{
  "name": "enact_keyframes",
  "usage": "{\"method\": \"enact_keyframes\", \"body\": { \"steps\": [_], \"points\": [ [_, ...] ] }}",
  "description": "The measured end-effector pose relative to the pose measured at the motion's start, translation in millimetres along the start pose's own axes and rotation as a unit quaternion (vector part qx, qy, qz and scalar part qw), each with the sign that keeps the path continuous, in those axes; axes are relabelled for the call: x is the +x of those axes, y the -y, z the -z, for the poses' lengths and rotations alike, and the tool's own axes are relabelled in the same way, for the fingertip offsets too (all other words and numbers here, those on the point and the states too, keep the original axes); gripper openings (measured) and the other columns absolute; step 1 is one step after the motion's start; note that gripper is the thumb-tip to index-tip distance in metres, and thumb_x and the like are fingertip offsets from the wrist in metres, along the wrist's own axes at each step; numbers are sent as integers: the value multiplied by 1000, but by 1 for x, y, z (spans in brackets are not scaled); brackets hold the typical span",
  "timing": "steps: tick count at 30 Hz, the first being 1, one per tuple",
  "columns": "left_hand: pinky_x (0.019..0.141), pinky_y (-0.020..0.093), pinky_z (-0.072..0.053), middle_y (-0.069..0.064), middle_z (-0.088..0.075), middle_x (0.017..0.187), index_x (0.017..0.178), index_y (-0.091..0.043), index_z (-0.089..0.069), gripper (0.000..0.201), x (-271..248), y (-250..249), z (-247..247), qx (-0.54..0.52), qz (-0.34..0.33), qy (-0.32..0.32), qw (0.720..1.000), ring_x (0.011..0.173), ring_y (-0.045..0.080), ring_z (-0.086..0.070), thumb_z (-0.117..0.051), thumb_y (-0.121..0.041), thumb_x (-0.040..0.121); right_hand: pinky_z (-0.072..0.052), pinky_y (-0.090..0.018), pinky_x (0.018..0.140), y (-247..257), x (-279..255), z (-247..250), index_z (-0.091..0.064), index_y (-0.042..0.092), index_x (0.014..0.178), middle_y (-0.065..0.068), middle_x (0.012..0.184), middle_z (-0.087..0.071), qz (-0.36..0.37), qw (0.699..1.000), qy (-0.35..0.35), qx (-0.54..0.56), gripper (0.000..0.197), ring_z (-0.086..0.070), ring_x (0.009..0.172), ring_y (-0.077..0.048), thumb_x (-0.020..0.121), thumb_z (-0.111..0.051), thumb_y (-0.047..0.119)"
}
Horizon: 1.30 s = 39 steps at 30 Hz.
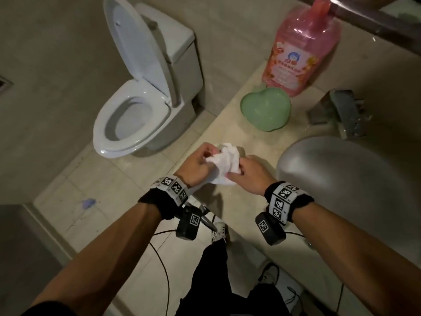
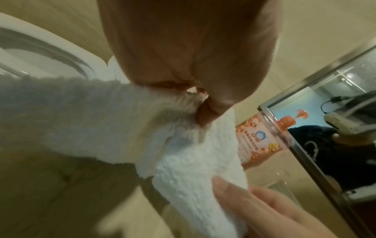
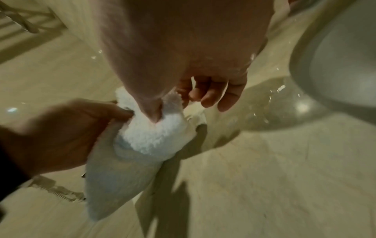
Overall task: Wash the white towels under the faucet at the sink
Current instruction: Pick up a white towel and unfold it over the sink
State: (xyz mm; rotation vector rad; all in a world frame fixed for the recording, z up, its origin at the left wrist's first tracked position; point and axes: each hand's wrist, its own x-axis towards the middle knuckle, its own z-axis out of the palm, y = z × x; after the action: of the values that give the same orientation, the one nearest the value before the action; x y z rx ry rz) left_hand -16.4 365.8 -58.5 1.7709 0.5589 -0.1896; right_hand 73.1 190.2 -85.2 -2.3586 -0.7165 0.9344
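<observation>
A small white towel point(image 1: 224, 164) hangs bunched between both hands above the beige counter point(image 1: 248, 137), left of the round sink basin point(image 1: 341, 179). My left hand point(image 1: 198, 164) pinches its left side, seen close up on the fluffy towel point(image 2: 179, 161) in the left wrist view. My right hand point(image 1: 248, 172) pinches the right side with thumb and forefinger while the other fingers point(image 3: 213, 95) curl loosely; the towel point(image 3: 146, 138) droops to a point below. The chrome faucet point(image 1: 339, 110) stands behind the basin, with no water seen running.
A pink soap bottle point(image 1: 300, 49) and a green heart-shaped dish point(image 1: 265, 108) stand on the counter behind the hands. An open white toilet point(image 1: 136, 96) is to the left. A mirror edge point(image 2: 317, 145) runs along the wall. Cables trail over the floor by my legs.
</observation>
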Motion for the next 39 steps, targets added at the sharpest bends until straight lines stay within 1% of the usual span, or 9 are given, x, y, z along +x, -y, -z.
{"method": "enact_keyframes", "body": {
  "steps": [4, 9, 11, 13, 17, 21, 28, 32, 39],
  "points": [
    [56, 31, -53, 2, -64, 87, 101, -28, -45, 32, 26, -12, 15, -33, 27, -38, 998, 66, 13, -61, -53, -1, 87, -39, -32, 85, -3, -8, 21, -57, 13, 73, -5, 103, -49, 41, 995, -77, -46, 43, -47, 99, -24, 89, -68, 51],
    [79, 34, -53, 0, -70, 94, 96, -30, -59, 12, 58, -25, -3, 80, 14, 26, 996, 86, 19, -65, -57, -18, 92, -37, -37, 107, 12, -19, 48, -63, 13, 71, -4, 145, -49, 195, 966, -171, 5, 31, -41, 131, -24, 82, -72, 41],
    [84, 36, -52, 4, -70, 96, 96, -23, -65, 14, 67, -34, -17, 40, 11, 40, 998, 89, 20, -63, -57, -11, 93, -46, -40, 100, 12, -16, 57, -65, 11, 95, -1, 136, -55, 165, 975, -121, 82, 27, -52, 121, -19, 81, -77, 30],
    [86, 37, -52, 7, -70, 96, 97, -17, -68, 13, 74, -48, -28, -20, 37, 46, 998, 89, 20, -63, -56, -11, 95, -46, -36, 97, 6, -11, 66, -56, 13, 123, 2, 129, -55, 95, 979, -120, 135, 48, -52, 114, -14, 82, -77, 22],
    [75, 29, -51, 14, -65, 101, 102, -3, -62, 24, 83, -61, -40, -152, 94, 139, 974, 85, 21, -62, -57, -25, 93, -30, -23, 105, -10, 5, 89, -35, 19, 155, -2, 152, -46, -54, 949, -209, 232, 73, -38, 125, -5, 90, -69, 19],
    [60, 22, -54, 3, -68, 101, 115, -13, -54, 29, 89, -51, -47, -104, 115, 141, 978, 83, 18, -68, -68, -14, 89, -33, -27, 106, -22, 30, 107, -33, 24, 155, -3, 154, -44, -99, 929, -245, 259, 69, -43, 133, -14, 93, -63, 21],
    [94, 51, -53, 10, -70, 110, 102, -19, -60, 15, 122, -53, -63, -52, 112, 124, 985, 103, 30, -67, -64, -30, 92, -35, -32, 105, -27, 78, 123, -47, 21, 148, -13, 143, -49, -118, 955, -254, 93, 55, -47, 129, -29, 94, -58, 26],
    [93, 51, -53, 8, -70, 107, 107, -16, -63, 48, 139, -50, -62, 17, 127, 134, 983, 100, 29, -67, -56, -53, 77, -38, -35, 106, -29, 104, 123, -52, 17, 145, -18, 139, -52, -115, 968, -220, 30, 52, -47, 127, -32, 94, -59, 24],
    [91, 45, -53, -2, -71, 98, 95, -28, -68, 56, 154, -44, -55, 78, 145, 157, 974, 92, 22, -68, -47, -71, 66, -38, -36, 105, -34, 119, 119, -55, 15, 142, -18, 138, -55, -121, 971, -206, -25, 47, -48, 128, -34, 96, -59, 25]
  ]
}}
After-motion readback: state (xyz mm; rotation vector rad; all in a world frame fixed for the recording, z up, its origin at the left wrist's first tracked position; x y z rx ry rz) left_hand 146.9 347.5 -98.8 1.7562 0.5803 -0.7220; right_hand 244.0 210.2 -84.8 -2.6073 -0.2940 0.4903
